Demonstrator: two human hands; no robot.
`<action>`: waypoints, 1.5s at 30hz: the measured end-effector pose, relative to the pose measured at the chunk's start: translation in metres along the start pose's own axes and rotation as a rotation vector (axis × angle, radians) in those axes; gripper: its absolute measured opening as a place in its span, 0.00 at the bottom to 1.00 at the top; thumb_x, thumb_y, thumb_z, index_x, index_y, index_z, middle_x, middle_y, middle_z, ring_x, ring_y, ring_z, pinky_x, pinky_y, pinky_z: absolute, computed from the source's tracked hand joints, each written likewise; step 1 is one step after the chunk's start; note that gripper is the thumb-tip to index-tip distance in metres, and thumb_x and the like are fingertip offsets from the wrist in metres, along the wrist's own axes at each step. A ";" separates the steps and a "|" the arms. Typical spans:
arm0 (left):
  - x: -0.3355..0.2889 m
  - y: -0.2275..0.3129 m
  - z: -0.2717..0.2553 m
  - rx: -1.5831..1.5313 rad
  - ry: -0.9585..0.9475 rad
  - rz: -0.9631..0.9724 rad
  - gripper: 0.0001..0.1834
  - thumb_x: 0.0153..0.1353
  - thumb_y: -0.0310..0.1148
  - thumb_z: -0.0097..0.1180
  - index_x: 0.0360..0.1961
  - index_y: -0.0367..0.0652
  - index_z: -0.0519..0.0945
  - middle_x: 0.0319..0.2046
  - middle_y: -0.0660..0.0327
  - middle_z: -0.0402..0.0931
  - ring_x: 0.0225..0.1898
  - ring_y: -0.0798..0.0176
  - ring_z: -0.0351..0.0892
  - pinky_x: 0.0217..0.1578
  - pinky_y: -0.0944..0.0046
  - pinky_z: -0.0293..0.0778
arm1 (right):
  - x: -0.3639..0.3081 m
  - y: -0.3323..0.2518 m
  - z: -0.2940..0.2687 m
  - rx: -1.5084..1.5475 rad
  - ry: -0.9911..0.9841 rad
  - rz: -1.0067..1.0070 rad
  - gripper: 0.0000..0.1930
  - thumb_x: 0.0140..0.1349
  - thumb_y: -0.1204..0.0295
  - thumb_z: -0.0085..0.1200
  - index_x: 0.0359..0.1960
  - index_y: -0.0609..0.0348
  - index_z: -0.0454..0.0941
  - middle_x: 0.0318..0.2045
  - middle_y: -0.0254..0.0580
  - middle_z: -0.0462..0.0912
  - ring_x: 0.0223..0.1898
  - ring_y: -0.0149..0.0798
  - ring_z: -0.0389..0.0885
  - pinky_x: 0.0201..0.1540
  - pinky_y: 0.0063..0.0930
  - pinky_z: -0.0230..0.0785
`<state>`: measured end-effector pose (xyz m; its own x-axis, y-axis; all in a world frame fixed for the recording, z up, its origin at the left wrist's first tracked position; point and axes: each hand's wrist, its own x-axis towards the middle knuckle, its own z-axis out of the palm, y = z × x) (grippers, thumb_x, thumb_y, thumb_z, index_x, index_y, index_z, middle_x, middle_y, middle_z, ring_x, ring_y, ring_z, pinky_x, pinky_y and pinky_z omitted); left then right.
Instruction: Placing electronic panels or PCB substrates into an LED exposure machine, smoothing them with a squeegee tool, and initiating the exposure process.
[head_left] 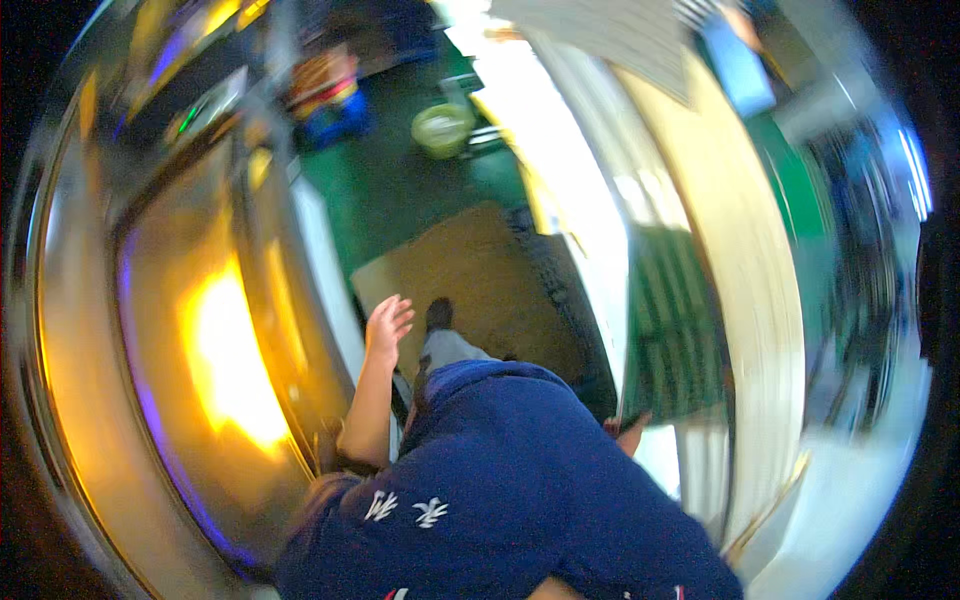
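Blurred red-and-yellow package (325, 78) above blue crate (340, 120), far upper left

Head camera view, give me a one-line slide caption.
Blurred downward view: the person's left hand raised open beside a shiny metal surface, a brown mat on green floor.

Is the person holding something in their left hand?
No, the left hand is open and empty, fingers spread, lifted beside the shiny metal surface above the brown mat.

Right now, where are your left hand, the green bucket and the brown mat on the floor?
left hand (388, 322), head view, on the back of the open hand.
green bucket (441, 129), head view, on its round top.
brown mat (478, 275), head view, on its bare middle.
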<state>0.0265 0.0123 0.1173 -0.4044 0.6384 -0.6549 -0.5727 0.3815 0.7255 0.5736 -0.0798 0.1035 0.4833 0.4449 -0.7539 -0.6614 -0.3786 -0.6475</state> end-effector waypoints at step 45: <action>0.101 0.119 -0.052 1.146 -0.554 0.336 0.30 0.61 0.46 0.56 0.57 0.34 0.73 0.54 0.46 0.76 0.54 0.48 0.77 0.56 0.56 0.71 | -0.165 -0.022 0.567 -1.242 -0.838 -1.630 0.23 0.50 0.69 0.67 0.50 0.54 0.77 0.58 0.49 0.74 0.60 0.55 0.70 0.62 0.47 0.63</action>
<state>-0.1191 0.0878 0.1261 0.0936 0.8957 -0.4347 0.5338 0.3235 0.7813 0.1835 0.3149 0.3056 -0.4341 0.8336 0.3415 0.6956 0.5511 -0.4609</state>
